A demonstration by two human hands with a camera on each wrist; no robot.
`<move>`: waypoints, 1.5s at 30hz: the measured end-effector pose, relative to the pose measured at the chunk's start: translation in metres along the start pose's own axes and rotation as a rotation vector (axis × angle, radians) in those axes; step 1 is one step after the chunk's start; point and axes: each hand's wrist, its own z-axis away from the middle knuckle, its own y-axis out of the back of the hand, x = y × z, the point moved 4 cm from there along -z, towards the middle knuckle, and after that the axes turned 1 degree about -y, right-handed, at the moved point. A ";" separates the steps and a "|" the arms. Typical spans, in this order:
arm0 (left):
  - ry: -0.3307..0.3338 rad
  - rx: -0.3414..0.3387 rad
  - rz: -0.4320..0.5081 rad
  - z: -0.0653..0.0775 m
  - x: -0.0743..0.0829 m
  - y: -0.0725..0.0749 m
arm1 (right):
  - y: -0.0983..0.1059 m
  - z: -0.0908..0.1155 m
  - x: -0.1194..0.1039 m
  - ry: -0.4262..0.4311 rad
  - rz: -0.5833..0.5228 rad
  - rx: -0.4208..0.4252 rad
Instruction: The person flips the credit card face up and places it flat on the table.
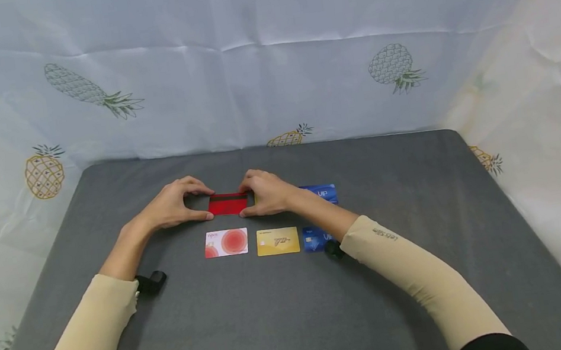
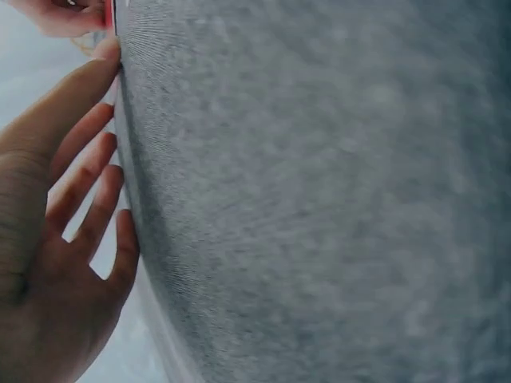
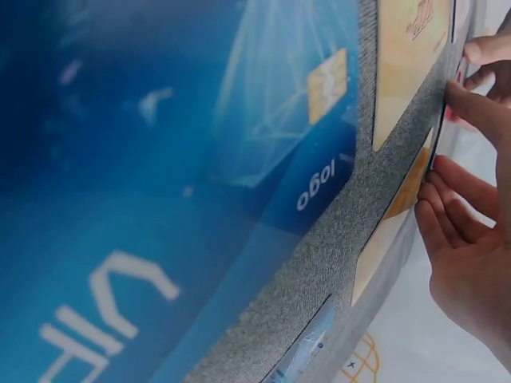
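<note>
A red card (image 1: 228, 204) with a dark stripe along its far edge lies between both hands, stripe side up. My left hand (image 1: 177, 204) pinches its left end, thumb at the near corner and forefinger at the far one. At the opposite end, my right hand (image 1: 269, 193) grips it the same way, thumb (image 1: 248, 211) on the near corner. Under the right hand lies a yellow card (image 3: 407, 195), mostly hidden from the head camera. In the left wrist view, the left hand (image 2: 72, 199) has its other fingers spread loosely past the thumb.
Nearer the person, a pink-and-white card (image 1: 226, 243), a gold card (image 1: 277, 241) and a blue VIP card (image 1: 314, 239) form a row. Another blue VIP card (image 1: 322, 193) lies behind the right forearm. The grey tabletop (image 1: 237, 324) meets a pineapple-print curtain (image 1: 246, 84).
</note>
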 end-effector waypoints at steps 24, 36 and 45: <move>-0.001 0.010 -0.025 0.009 0.008 0.011 | 0.006 0.005 -0.009 0.051 -0.058 0.069; 0.011 0.033 -0.055 0.014 0.026 0.024 | 0.012 0.000 -0.023 0.114 -0.067 0.081; 0.010 0.043 -0.060 0.012 0.032 0.028 | 0.012 -0.003 -0.025 0.106 -0.061 0.123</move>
